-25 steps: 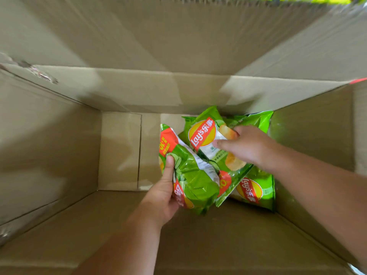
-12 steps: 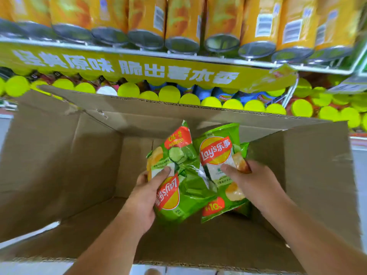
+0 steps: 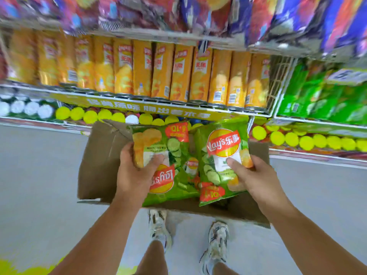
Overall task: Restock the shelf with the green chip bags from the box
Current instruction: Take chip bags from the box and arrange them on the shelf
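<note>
Both hands up over the box [image 3: 95,155] w/ a green bag each. Left hand [image 3: 135,175] has its grip curled round the left bag [image 3: 168,155], thumb across the front, logo upside down. Right hand [image 3: 256,177] has its grip closed on the right bag [image 3: 220,159], thumb on the white panel, logo upright. Bags' long axes run roughly away from the grips toward the shelving, edges overlapping in the middle.

Key relation: the green section of shelf [image 3: 321,100] sits up and to the right of both grips, so the right hand is nearer; I'd guess its bag goes in first.

Hard to tell: shelf section is blurred and cut off at the frame edge, so free slots can't be made out. A third bag [image 3: 191,165] peeks between the two; how many remain in the box is hidden.
</note>
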The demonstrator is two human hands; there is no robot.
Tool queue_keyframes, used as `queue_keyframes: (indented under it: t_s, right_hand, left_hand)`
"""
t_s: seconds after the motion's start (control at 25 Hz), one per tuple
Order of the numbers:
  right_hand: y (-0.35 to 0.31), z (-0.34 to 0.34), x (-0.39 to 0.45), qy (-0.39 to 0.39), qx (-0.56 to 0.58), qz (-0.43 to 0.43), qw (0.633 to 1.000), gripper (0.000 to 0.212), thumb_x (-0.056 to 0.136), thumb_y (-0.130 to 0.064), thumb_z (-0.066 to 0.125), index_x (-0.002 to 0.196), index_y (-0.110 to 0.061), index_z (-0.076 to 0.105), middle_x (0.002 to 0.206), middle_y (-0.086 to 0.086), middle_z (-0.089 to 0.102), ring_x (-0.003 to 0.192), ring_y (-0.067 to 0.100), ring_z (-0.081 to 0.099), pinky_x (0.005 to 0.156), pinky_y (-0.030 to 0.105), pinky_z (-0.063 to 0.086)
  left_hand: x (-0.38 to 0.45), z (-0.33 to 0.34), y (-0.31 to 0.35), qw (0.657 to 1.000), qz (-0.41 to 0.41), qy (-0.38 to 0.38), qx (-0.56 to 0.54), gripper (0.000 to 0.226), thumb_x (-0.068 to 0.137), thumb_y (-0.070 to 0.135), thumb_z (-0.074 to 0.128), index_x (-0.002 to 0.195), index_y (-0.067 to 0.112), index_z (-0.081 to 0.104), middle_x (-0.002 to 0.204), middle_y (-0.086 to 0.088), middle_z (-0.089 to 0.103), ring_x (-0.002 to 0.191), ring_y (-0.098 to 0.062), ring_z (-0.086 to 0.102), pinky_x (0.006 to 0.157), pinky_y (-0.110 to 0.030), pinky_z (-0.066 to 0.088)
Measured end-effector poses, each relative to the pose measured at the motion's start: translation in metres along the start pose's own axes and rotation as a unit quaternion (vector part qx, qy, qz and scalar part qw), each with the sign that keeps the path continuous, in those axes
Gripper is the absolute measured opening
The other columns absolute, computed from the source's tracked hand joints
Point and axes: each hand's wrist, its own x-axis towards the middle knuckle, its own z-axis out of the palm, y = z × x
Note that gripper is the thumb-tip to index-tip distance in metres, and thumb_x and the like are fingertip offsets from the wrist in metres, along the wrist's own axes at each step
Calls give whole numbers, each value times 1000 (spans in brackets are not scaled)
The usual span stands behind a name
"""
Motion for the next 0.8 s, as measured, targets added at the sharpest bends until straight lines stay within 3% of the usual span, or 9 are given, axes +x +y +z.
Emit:
queue_keyframes:
  t_s: [0.08, 0.2, 0.28, 0.4, 0.52, 0.64, 0.72, 0.8]
  right_hand:
    - [-28, -20, -22, 13, -18, -29, 999, 26, 82, -53, 77, 98, -32, 76, 88, -10, 78, 86, 14, 74, 80, 47, 62]
    - [-79, -53, -55, 25, 9, -77, 997, 16, 83, -47, 78, 93, -34, 76, 82, -12, 77, 81, 10, 73, 81, 41, 61]
    - [-114, -74, -79, 24, 32, -111, 993, 16, 84, -43, 79, 90, -29, 77, 76, -11, 76, 73, 8, 69, 72, 31, 57]
    - [-163, -109, -110, 21, 72, -147, 986, 17, 84, -43, 79, 89, -28, 76, 79, 4, 74, 76, 22, 70, 64, 33, 58]
    - [-215, -144, -139, 19, 115, -188, 975, 10, 87, -32, 79, 83, -24, 75, 80, 16, 72, 70, 30, 70, 51, 28, 56]
    - [-255, -171, -160, 24, 112, -240, 964, 10, 90, -32, 76, 93, -23, 76, 84, 4, 77, 72, 23, 75, 56, 26, 58]
    - [-283, -185, -171, 41, 132, -260, 956, 19, 88, -35, 77, 103, -23, 76, 91, -1, 79, 83, 22, 76, 67, 39, 64]
    - [-309, -192, -178, 70, 129, -284, 948, 20, 88, -36, 77, 103, -24, 76, 91, -8, 79, 84, 11, 75, 71, 37, 63]
  left_hand:
    - [-28, -14, 37, 999, 23, 5, -21, 62, 77, 34, 87, 129, 30, 53, 100, 11, 73, 87, -2, 71, 76, -27, 59]
    - [-65, -31, 97, 997, 65, 4, -51, 55, 80, 28, 84, 127, 31, 55, 102, 7, 74, 86, -5, 72, 67, -22, 58]
    - [-87, -42, 137, 994, 87, 10, -64, 59, 78, 33, 85, 129, 36, 54, 104, 10, 73, 84, -1, 70, 61, -17, 54]
    - [-122, -55, 202, 989, 117, 25, -92, 68, 77, 37, 85, 135, 41, 50, 108, 14, 69, 82, 4, 68, 56, -11, 50]
    - [-151, -63, 264, 981, 158, 34, -111, 62, 77, 43, 84, 128, 49, 49, 111, 13, 67, 91, -5, 70, 64, -22, 55]
    - [-168, -68, 312, 973, 207, 41, -97, 79, 76, 51, 81, 143, 45, 38, 125, 14, 58, 107, -15, 62, 81, -35, 53]
    - [-175, -74, 345, 963, 242, 42, -106, 79, 78, 48, 80, 145, 41, 39, 127, 13, 60, 107, -14, 62, 78, -29, 51]
    - [-173, -80, 374, 952, 284, 33, -113, 74, 81, 42, 80, 144, 35, 42, 124, 9, 62, 101, -9, 63, 70, -16, 46]
